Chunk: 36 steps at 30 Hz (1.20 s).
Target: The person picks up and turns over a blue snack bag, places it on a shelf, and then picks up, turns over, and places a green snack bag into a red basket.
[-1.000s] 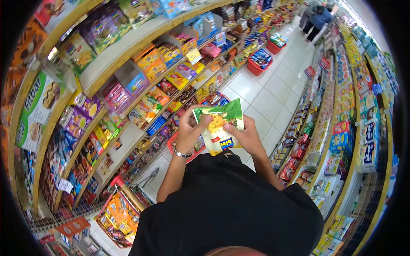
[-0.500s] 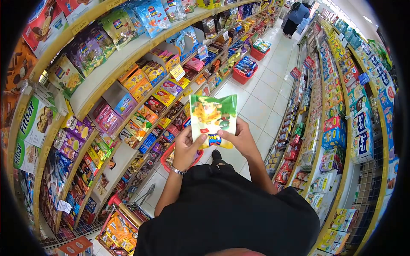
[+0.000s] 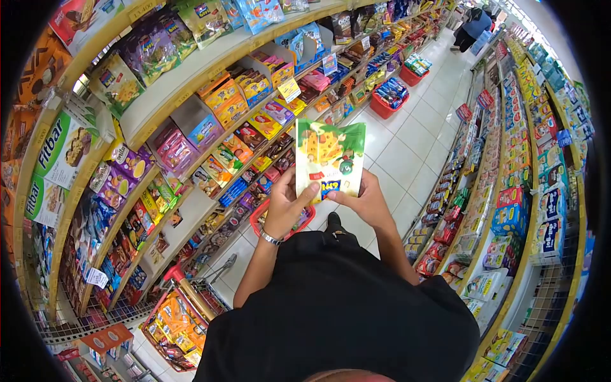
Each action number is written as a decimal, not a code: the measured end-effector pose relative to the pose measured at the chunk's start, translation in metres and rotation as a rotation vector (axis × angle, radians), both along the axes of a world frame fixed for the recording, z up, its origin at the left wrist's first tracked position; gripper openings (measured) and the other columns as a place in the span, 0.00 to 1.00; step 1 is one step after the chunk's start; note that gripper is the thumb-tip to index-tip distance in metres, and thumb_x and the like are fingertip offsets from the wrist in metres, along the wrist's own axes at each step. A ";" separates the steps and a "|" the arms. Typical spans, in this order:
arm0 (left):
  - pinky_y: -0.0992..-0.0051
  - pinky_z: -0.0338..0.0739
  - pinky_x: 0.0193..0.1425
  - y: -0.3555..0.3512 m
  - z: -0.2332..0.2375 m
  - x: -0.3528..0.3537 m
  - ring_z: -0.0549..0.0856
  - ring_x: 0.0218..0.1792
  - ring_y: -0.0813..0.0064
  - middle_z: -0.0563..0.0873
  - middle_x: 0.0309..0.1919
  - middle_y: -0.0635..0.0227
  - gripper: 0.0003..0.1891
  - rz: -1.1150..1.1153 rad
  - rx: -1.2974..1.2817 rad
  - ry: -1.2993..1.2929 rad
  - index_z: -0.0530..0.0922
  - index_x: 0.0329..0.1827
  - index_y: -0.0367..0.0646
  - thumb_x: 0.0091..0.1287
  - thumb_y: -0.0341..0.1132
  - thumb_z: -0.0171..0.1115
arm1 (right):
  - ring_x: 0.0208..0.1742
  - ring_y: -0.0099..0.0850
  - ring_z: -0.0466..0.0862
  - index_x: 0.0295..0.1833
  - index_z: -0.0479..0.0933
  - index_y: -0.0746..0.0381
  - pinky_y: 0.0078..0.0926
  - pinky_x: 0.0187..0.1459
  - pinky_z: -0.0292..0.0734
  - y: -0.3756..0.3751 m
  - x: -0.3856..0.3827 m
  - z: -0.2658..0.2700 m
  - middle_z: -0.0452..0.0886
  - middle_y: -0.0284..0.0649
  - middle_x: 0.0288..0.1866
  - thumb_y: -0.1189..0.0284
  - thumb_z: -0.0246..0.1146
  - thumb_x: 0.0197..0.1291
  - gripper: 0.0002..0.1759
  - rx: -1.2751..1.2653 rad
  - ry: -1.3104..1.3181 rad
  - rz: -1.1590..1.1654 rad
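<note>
Between my hands is a green and white snack pouch [image 3: 331, 156], held upside down, its blue logo at the lower edge. My left hand [image 3: 288, 202] grips its lower left side, thumb across the front. On the lower right side my right hand [image 3: 367, 202] is closed, with its thumb close to the other thumb. A metal bracelet circles my left wrist. Below the left hand, partly hidden by it, a red basket [image 3: 259, 219] with packets sits on the floor.
Snack shelves [image 3: 184, 95] curve along the left, more shelves [image 3: 503, 216] along the right. Red baskets [image 3: 389, 99] stand on the tiled aisle [image 3: 420, 130]. A cart [image 3: 175, 325] with orange packets is at lower left. A person [image 3: 472, 30] stands at the far end.
The view has shifted, so the shelves and aisle appear farther right. Both hands still hold the pouch, which now sits slightly higher and further right in view.
</note>
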<state>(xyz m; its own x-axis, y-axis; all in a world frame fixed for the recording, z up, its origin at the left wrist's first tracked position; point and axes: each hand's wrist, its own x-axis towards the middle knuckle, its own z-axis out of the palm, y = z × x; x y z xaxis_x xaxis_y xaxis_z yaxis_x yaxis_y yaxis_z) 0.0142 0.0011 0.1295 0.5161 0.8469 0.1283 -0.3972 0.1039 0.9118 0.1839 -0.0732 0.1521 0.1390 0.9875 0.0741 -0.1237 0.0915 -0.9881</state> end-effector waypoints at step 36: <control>0.67 0.75 0.65 -0.008 -0.017 0.014 0.82 0.57 0.64 0.81 0.56 0.48 0.21 -0.269 -0.070 0.115 0.71 0.60 0.29 0.69 0.31 0.63 | 0.50 0.25 0.83 0.64 0.70 0.71 0.23 0.54 0.78 -0.052 0.101 -0.004 0.83 0.44 0.54 0.74 0.68 0.61 0.27 0.110 0.096 -0.295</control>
<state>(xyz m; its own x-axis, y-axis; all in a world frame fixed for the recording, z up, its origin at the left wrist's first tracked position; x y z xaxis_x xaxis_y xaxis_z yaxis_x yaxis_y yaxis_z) 0.0286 -0.0072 0.1121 0.7310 0.6823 0.0021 -0.2415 0.2559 0.9361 0.2845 -0.1251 0.1485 0.4296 0.8903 0.1507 -0.1679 0.2428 -0.9554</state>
